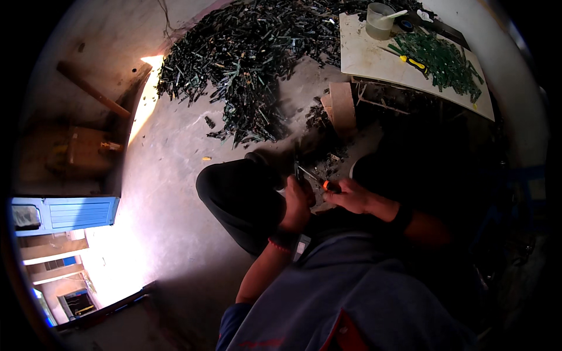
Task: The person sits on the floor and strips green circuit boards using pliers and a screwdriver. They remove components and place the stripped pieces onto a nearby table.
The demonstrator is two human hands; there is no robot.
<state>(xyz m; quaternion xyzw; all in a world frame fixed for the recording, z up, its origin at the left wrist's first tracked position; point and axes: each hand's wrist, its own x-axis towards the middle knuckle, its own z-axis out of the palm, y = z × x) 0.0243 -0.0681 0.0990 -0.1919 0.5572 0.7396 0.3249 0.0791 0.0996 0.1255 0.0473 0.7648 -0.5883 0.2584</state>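
Between my knees, my left hand (298, 198) is closed around a small dark strip (297, 169) that stands up past the fingers. My right hand (352, 198) grips a screwdriver (329, 186) by its orange and black handle. The thin metal shaft points up and left, its tip at or close to the strip; whether they touch I cannot tell. Dark scraps (331, 161) lie on the floor just beyond my hands.
A big heap of dark strips (252, 52) covers the floor ahead. On a low pale table (369, 61) at the right are green strips (448, 67), a yellow and black handled tool (413, 63) and a plastic cup (379, 26). Cardboard (343, 108) leans against the table's near side.
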